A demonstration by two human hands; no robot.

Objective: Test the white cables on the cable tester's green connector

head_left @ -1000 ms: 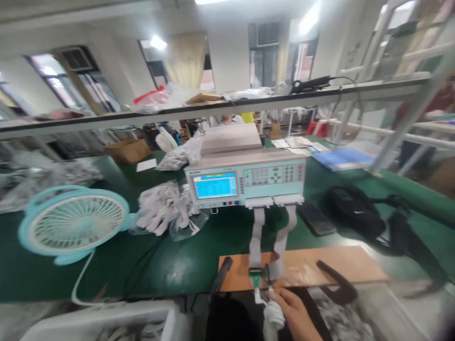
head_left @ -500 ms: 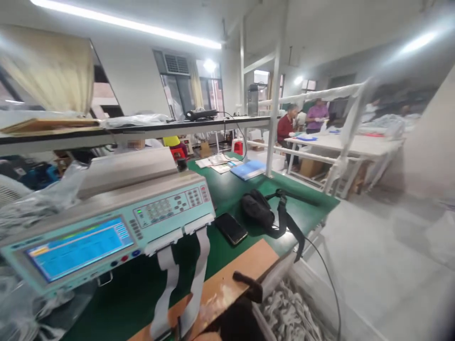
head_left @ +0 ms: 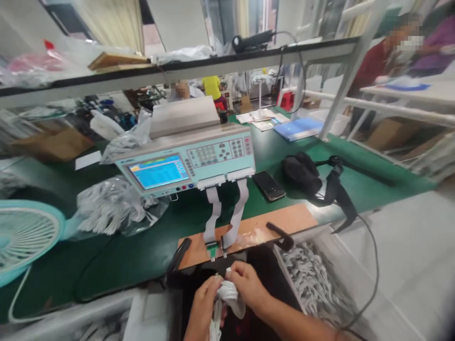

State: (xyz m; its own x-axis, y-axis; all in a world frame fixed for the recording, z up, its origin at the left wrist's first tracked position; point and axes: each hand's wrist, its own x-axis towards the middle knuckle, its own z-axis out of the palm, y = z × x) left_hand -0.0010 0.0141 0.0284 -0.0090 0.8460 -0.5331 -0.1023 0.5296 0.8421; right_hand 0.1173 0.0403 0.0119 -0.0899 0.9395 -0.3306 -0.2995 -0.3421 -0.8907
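Low in the middle of the view, my left hand [head_left: 203, 308] is closed around a bundle of white cables [head_left: 227, 291], whose loose strands hang below it. My right hand [head_left: 250, 286] is beside it, thumb and fingers pinched on a small white cable end [head_left: 228, 271] at the top of the bundle. Just beyond my hands, a green circuit board plug [head_left: 212, 250] and a second small plug [head_left: 223, 248] sit at the edge of a wooden board [head_left: 249, 232]. Grey ribbon cables [head_left: 213, 208] run from them to a light-blue tester [head_left: 188, 161] with a lit screen.
Left are a turquoise fan [head_left: 31, 237] and a plastic bag of white cables [head_left: 110, 206]. A phone [head_left: 269, 185] and black strap bag [head_left: 302, 173] lie on the green table [head_left: 149, 258]. A bin of cables [head_left: 316, 279] stands right. Several people are beyond the shelf [head_left: 220, 64].
The view has swung down and to the left. Both my hands now show with the white cable bundle; before, only a sliver of skin appeared at the bottom edge.
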